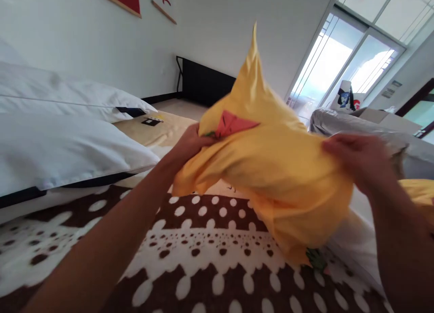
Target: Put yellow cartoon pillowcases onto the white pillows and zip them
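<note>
A yellow pillowcase point(271, 159) with a red watermelon print is held up in front of me, bunched and bulging as if stuffed, one corner pointing upward. My left hand point(190, 143) grips its left end near the red print. My right hand point(359, 161) pinches the fabric at its right end. The cloth hangs just above a brown blanket point(210, 259) with white dots and a lace-like pattern that covers the bed.
Two white pillows point(68, 146) lie stacked at the left of the bed. More yellow fabric point(420, 193) shows at the right edge. A grey covered sofa point(339, 123), a black low cabinet point(203, 82) by the wall and bright glass doors point(342, 64) stand beyond.
</note>
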A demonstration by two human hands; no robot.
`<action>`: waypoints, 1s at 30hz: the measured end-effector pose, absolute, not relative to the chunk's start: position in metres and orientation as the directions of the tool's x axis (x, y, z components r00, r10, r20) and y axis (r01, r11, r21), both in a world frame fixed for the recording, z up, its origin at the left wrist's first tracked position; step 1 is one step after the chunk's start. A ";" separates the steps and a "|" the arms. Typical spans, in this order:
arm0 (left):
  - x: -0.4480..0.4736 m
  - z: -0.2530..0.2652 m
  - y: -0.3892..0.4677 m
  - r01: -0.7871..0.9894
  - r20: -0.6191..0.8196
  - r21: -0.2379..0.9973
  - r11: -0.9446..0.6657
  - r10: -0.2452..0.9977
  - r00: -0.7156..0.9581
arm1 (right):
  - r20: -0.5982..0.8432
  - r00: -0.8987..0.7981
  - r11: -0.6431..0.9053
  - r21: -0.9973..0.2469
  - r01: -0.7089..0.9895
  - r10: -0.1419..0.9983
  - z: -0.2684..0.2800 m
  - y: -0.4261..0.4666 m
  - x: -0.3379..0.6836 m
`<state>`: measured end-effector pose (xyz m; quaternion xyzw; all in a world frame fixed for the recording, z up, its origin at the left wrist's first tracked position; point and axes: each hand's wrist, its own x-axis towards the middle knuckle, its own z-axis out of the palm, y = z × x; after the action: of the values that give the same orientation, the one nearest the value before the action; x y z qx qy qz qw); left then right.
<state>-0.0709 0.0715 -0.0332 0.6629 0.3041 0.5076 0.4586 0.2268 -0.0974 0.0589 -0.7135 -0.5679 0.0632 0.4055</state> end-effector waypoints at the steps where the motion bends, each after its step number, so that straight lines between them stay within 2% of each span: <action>1: -0.082 -0.056 0.083 0.005 0.278 0.953 -0.303 0.880 0.386 | 0.319 0.258 -0.064 -0.512 0.857 0.912 0.041 -0.081 0.217; 2: -0.093 -0.079 0.092 0.116 0.127 0.973 -0.199 0.884 0.450 | 0.171 0.145 -0.065 -0.403 0.913 0.975 0.024 -0.065 0.207; 4: -0.110 -0.116 0.102 0.218 -0.080 0.975 -0.036 0.862 0.501 | 0.051 0.051 -0.039 -0.208 0.977 0.997 -0.005 -0.038 0.186; 6: -0.119 -0.137 0.106 0.267 -0.172 0.963 0.035 0.843 0.509 | 0.139 0.028 -0.017 -0.082 0.996 0.990 -0.023 -0.020 0.157; 8: -0.123 -0.143 0.108 0.371 -0.130 0.928 -0.048 0.889 0.439 | 0.287 -0.014 0.039 -0.081 0.996 0.958 -0.033 -0.007 0.117; 10: -0.126 -0.138 0.108 0.527 0.013 0.825 -0.206 0.938 0.346 | 0.327 -0.072 0.139 -0.185 0.973 0.942 -0.045 0.001 0.073; 12: -0.127 -0.133 0.109 0.629 0.121 0.699 -0.341 0.923 0.366 | 0.312 -0.137 0.221 -0.254 0.942 0.940 -0.063 0.008 0.037; 14: -0.128 -0.130 0.108 0.657 0.109 0.625 -0.420 0.881 0.460 | 0.246 -0.172 0.232 -0.242 0.942 0.954 -0.084 0.013 0.018; 17: -0.124 -0.132 0.104 0.705 0.092 0.548 -0.450 0.870 0.484 | 0.201 -0.257 0.301 -0.229 0.926 0.945 -0.104 0.014 0.020; 21: -0.113 -0.135 0.096 0.695 0.217 0.485 -0.530 0.843 0.492 | 0.240 -0.284 0.350 -0.307 0.885 0.928 -0.096 0.003 0.044; 25: -0.111 -0.136 0.094 0.675 0.285 0.521 -0.523 0.852 0.440 | 0.317 -0.243 0.324 -0.236 0.916 0.917 -0.085 -0.005 0.053; 30: -0.121 -0.151 0.113 0.538 0.141 0.803 -0.257 0.959 0.248 | 0.311 -0.285 0.333 -0.112 0.936 0.907 -0.093 -0.002 0.053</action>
<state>-0.1211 0.1132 -0.1514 0.7218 0.5183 0.3280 0.3206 0.0531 -0.0024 -0.0927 -0.5758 -0.8002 -0.0461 0.1613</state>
